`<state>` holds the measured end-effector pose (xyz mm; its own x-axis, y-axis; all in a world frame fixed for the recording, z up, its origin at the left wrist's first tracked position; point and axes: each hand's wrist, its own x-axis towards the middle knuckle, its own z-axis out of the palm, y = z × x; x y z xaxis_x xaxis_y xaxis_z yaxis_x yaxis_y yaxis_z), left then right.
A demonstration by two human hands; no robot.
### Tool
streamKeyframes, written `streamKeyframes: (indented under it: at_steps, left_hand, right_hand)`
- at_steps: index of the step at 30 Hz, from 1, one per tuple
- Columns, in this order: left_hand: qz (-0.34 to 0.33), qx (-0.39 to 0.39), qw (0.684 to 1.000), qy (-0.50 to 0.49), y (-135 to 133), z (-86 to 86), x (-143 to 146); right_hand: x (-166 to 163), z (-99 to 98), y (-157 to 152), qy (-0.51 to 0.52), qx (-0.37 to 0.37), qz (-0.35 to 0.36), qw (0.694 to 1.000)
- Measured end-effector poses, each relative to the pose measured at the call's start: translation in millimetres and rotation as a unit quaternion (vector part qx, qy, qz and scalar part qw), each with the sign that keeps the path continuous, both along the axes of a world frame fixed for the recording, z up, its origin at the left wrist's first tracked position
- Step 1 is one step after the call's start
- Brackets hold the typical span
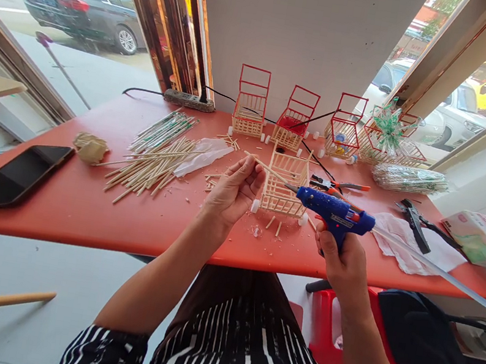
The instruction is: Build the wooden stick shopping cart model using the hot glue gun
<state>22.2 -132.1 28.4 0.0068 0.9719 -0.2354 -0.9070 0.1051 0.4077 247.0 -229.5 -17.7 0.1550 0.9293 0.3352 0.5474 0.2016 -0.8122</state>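
Evidently, the blue glue gun (329,209) carries a small pale label, its print too small to read; lettering on the tissue box (485,238) is blurred too. The right hand (344,262) is closed around the gun's handle. The left hand (239,184) pinches a thin wooden stick (272,173) between thumb and forefinger, remaining fingers loosely curled. The stick's far end meets the nozzle, above the pale slatted cart (281,204) on the red table (179,230).
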Motion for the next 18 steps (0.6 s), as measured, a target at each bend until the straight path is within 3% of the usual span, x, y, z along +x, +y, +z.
streamKeyframes:
  at_steps: [9, 14, 18]
  left_hand:
    - [-0.015, 0.012, 0.999, 0.027, 0, -1.0, -3]
    - [-0.001, 0.061, 0.996, 0.064, 1, -7.9, -5]
    - [0.024, 0.106, 0.992, 0.071, 3, -10.3, -7]
  right_hand:
    - [2, -5.0, 2, 0.041, 0.01, 0.0, 0.999]
    - [1, 3.5, 1, 0.102, 0.046, 0.037, 0.993]
    - [6, 10.7, -1, 0.028, 0.085, 0.067, 0.994]
